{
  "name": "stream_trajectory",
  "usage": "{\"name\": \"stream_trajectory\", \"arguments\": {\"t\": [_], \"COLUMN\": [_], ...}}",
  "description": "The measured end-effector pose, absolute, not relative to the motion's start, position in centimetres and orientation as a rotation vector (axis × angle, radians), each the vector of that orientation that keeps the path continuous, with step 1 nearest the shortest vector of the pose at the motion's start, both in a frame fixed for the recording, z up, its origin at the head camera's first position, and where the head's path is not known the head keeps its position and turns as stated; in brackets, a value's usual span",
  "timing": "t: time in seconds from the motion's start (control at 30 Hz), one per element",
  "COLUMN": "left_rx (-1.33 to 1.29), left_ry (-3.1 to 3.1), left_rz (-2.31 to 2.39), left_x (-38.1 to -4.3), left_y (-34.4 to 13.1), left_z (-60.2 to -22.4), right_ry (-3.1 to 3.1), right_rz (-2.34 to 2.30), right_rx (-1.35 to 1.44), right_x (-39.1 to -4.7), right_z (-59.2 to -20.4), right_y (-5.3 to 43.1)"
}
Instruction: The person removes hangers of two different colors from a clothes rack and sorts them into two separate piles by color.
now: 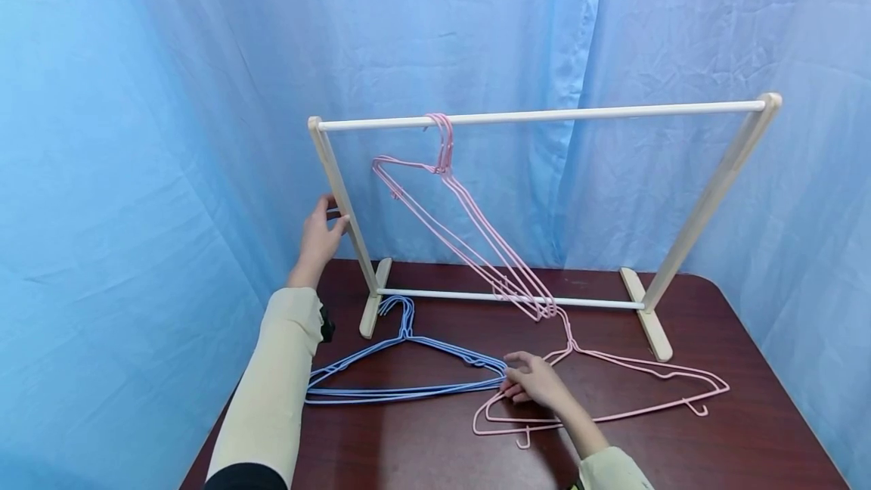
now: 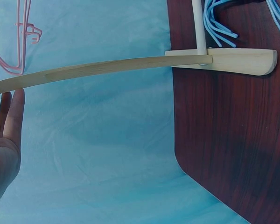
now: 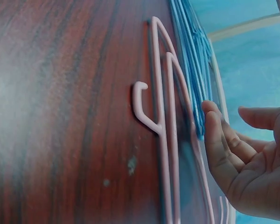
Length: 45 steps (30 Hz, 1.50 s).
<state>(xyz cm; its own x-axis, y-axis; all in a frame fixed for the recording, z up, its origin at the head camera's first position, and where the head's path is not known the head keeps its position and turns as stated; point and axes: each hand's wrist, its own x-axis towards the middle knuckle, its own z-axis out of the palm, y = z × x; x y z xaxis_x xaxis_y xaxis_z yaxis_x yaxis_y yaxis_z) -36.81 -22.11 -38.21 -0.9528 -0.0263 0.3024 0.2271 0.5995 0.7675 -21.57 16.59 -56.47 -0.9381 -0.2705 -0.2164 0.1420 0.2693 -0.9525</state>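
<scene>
My left hand (image 1: pixel 322 233) is at the left post (image 1: pixel 350 225) of a small wooden clothes rack. In the left wrist view its fingers (image 2: pixel 15 116) extend up to the post's edge. My right hand (image 1: pixel 537 383), fingers loosely bent and thumb apart, hovers beside the right corner of several blue clothes hangers (image 1: pixel 435 388) stacked on the table. In the right wrist view its fingertips overlap the blue hangers (image 3: pixel 191 60); contact is unclear. Pink hangers (image 1: pixel 640 413) lie under and right of this hand. More pink hangers (image 1: pixel 486 225) hang from the top rail.
The white top rail (image 1: pixel 599 113) spans the rack, with a lower rail (image 1: pixel 442 294) near the table. Wooden feet (image 1: pixel 656 335) stand on the dark brown table (image 1: pixel 422 452). Blue curtains (image 1: pixel 170 134) surround it. Small pink hooks (image 3: pixel 140 102) stick out from the lying hangers.
</scene>
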Motion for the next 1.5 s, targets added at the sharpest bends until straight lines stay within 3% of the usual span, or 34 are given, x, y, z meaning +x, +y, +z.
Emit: {"name": "stream_trajectory", "arguments": {"t": [0.87,1.5], "left_rx": [-0.172,-0.173], "left_ry": [-2.549,-2.545], "left_rz": [-1.288,-1.278], "left_x": [-36.8,-36.8], "left_y": [-22.0,-22.1], "left_z": [-38.1,-38.2], "right_ry": [2.407,2.526], "right_rz": [-1.792,-2.009], "right_rx": [-0.216,-0.349], "right_x": [-21.4,-19.5], "right_z": [-49.8,-43.6], "right_y": [21.5,21.9]}}
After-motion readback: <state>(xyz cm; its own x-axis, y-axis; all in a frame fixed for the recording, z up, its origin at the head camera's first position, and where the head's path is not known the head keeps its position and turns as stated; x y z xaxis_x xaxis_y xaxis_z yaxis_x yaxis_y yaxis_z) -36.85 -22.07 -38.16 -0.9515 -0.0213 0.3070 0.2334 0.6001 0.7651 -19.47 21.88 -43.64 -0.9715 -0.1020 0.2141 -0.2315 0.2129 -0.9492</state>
